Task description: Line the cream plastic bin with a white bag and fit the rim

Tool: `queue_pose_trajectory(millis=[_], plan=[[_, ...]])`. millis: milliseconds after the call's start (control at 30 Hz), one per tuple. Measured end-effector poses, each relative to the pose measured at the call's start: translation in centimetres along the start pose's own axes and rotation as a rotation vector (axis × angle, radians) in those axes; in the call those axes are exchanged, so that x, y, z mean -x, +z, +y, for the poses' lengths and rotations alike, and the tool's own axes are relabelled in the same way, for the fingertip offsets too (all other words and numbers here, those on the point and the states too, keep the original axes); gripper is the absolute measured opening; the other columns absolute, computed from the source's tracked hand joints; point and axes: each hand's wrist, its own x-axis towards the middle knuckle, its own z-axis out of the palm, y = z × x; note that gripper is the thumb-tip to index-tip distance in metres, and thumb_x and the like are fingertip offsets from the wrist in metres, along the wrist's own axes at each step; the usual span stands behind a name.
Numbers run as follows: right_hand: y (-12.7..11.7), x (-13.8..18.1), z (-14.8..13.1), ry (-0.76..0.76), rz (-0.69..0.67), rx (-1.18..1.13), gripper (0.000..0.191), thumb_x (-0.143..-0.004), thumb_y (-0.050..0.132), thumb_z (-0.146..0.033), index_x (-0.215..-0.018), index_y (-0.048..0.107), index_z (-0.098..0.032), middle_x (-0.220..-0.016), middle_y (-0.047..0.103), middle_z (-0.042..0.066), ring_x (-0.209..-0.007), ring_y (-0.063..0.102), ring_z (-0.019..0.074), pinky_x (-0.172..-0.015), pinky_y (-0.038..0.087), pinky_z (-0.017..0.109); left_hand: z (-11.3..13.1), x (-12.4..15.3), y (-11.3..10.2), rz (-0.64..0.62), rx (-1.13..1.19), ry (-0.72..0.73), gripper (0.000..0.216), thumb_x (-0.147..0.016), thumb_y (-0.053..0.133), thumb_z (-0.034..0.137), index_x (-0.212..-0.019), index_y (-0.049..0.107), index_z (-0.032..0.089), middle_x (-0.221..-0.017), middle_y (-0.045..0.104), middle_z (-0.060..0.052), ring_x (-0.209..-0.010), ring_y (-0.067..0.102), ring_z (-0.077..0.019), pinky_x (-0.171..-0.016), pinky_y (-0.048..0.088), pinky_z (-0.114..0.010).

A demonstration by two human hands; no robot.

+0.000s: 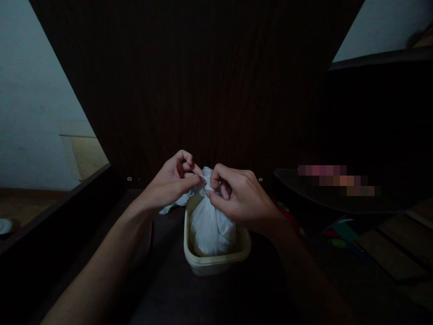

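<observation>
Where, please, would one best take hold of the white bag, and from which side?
The white bag is probably best pinched at its gathered neck, coming from above: it narrows there and stands clear of the tub's rim, while its rounded lower part sits inside the tub, where the walls hinder a side approach.

- The bag (213, 230): thin, crinkled plastic-like film, faintly glossy.
- The container (219, 260): smooth plastic by its look, softly matt.
- The upright panel (189, 81): dark, streaked wood grain, low sheen.
- The wall (34, 81): flat, matt.
</observation>
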Motion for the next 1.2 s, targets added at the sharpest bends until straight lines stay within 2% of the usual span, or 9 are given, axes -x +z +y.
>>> queue_pose_trajectory(millis=[200,367,567,700,833,967,1067,1200], plan=[[-0.5,0.1,0.0,0.017,0.02,-0.084,0.02,-0.08,0.064,-0.008,-0.074,0.049,-0.02,-0.066,0.049,-0.007,-0.056,0.042,0.008,-0.055,0.031,0.023,-0.6,-0.3,-0.8,-0.06,0.015,0.02,0.043,-0.071,0.077,0.014,-0.086,0.038,0.023,-0.08,0.07,0.004,-0.062,0.067,-0.0104,-0.056,0.047,-0.019],[-0.6,0.1,0.3,0.019,-0.003,-0.149,0.022,-0.078,0.063,-0.004,-0.073,0.049,-0.019,-0.067,0.049,-0.007,-0.059,0.043,0.0073,-0.055,0.032,0.021,-1.2,-0.6,-1.3,-0.058,-0.001,0.056,0.046,-0.073,0.081,0.016,-0.084,0.036,0.023,-0.081,0.071,0.003,-0.059,0.064,-0.0083,-0.052,0.043,-0.017],[-0.6,0.2,0.5,0.128,-0.015,-0.273,0.014,-0.08,0.066,-0.013,-0.076,0.054,-0.019,-0.064,0.05,-0.007,-0.054,0.043,0.0077,-0.048,0.031,0.021,-1.7,-0.8,-1.3,-0.068,0.009,0.059,0.044,-0.074,0.08,0.016,-0.083,0.038,0.022,-0.082,0.07,0.002,-0.06,0.063,-0.0083,-0.054,0.045,-0.018],[-0.7,0.0,0.5,0.156,0.041,-0.169,0.012,-0.075,0.067,-0.009,-0.075,0.059,-0.018,-0.057,0.044,-0.009,-0.049,0.039,0.0071,-0.047,0.028,0.021,-1.3,-0.7,-0.8,-0.07,0.012,0.037,0.039,-0.073,0.075,0.015,-0.084,0.039,0.022,-0.079,0.067,0.005,-0.057,0.056,-0.0056,-0.048,0.04,-0.015],[-0.5,-0.2,0.9,0.099,0.101,-0.013,0.013,-0.074,0.064,-0.005,-0.073,0.06,-0.017,-0.064,0.051,-0.007,-0.053,0.043,0.0067,-0.053,0.03,0.023,-0.4,-0.3,-0.1,-0.04,0.008,-0.009,0.037,-0.073,0.073,0.017,-0.085,0.039,0.023,-0.079,0.065,0.007,-0.049,0.047,-0.0027,-0.041,0.035,-0.013],[-0.2,-0.3,0.9,0.093,0.107,0.063,0.011,-0.076,0.064,-0.007,-0.079,0.061,-0.017,-0.071,0.056,-0.004,-0.057,0.046,0.0082,-0.057,0.031,0.024,-0.1,-0.1,0.4,0.025,-0.018,-0.028,0.037,-0.073,0.072,0.019,-0.088,0.039,0.023,-0.065,0.059,0.011,-0.042,0.041,-0.0021,-0.038,0.032,-0.012],[0.1,-0.3,0.7,0.096,0.087,0.096,0.011,-0.076,0.064,-0.009,-0.082,0.061,-0.017,-0.076,0.059,-0.003,-0.06,0.048,0.0096,-0.059,0.032,0.025,-0.2,0.0,0.5,0.078,-0.022,-0.029,0.039,-0.073,0.073,0.019,-0.091,0.039,0.023,-0.063,0.061,0.01,-0.042,0.041,-0.002,-0.038,0.03,-0.011],[0.5,-0.3,0.5,0.113,0.078,0.113,0.014,-0.076,0.069,-0.014,-0.087,0.061,-0.019,-0.078,0.06,-0.003,-0.062,0.05,0.0105,-0.06,0.032,0.025,-0.3,0.0,0.4,0.076,-0.014,-0.043,0.039,-0.074,0.073,0.019,-0.093,0.039,0.023,-0.066,0.067,0.007,-0.043,0.045,-0.0027,-0.041,0.032,-0.012]])
